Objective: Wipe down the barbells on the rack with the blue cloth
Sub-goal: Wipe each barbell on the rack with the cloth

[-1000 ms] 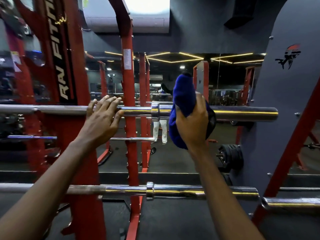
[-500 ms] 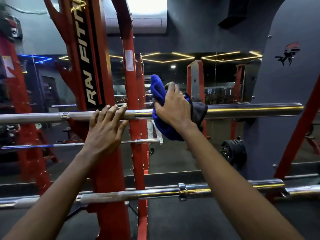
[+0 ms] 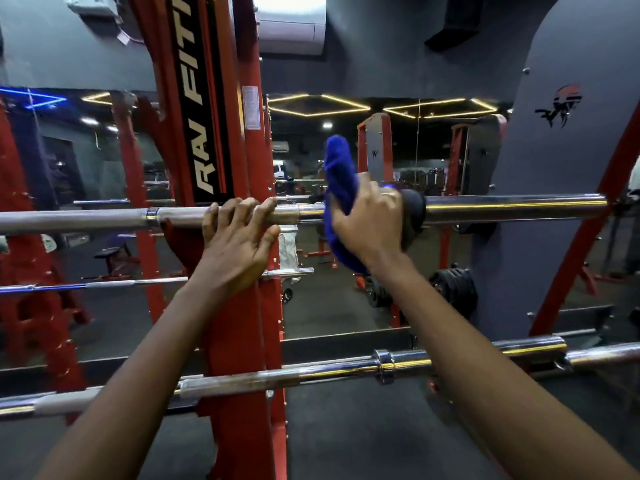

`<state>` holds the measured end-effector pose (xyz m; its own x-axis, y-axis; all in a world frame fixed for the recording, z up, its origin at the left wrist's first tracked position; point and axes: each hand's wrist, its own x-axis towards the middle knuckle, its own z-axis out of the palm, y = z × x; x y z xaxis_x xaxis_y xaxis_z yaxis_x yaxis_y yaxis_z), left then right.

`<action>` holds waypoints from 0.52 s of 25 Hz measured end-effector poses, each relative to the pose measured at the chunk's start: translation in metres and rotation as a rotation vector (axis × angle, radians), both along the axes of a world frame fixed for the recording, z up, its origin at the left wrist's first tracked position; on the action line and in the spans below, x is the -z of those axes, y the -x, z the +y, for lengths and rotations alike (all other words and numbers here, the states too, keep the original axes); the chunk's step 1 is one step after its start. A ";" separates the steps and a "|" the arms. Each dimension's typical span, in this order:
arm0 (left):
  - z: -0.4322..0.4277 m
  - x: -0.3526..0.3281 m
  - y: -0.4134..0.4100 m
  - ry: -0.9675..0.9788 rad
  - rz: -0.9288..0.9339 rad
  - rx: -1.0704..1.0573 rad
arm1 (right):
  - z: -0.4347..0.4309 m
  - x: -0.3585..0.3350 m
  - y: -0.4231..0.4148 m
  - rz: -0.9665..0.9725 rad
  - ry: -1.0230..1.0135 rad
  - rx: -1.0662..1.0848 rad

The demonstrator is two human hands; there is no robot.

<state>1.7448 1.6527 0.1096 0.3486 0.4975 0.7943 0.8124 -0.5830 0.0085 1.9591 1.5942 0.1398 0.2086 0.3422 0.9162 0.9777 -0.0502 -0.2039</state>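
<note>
Lower barbell (image 3: 329, 370) lies level across the red rack (image 3: 239, 341), nearest and untouched; beyond and above it, the upper barbell (image 3: 512, 207) runs left to right, its long axis crosswise to both forearms; left grip (image 3: 239, 244) is curled over its shaft at the rack upright; right grip (image 3: 370, 230), just beside, is clamped on the blue cloth (image 3: 341, 174) wrapped round the bar near the collar; bare sleeve lies rightward of the cloth, likely the next stretch to wipe.

Left hand (image 3: 239, 244) grips barbell (image 3: 512, 210); right hand (image 3: 372, 225) wipes.
</note>
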 end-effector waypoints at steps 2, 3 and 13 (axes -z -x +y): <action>-0.001 0.001 0.001 -0.017 0.004 -0.001 | 0.005 0.010 0.016 -0.137 0.027 -0.122; -0.002 0.000 0.005 -0.034 0.005 -0.006 | 0.008 0.010 0.015 -0.148 0.025 -0.189; 0.010 0.005 0.052 -0.323 0.095 -0.128 | 0.026 0.007 0.048 0.058 -0.246 -0.496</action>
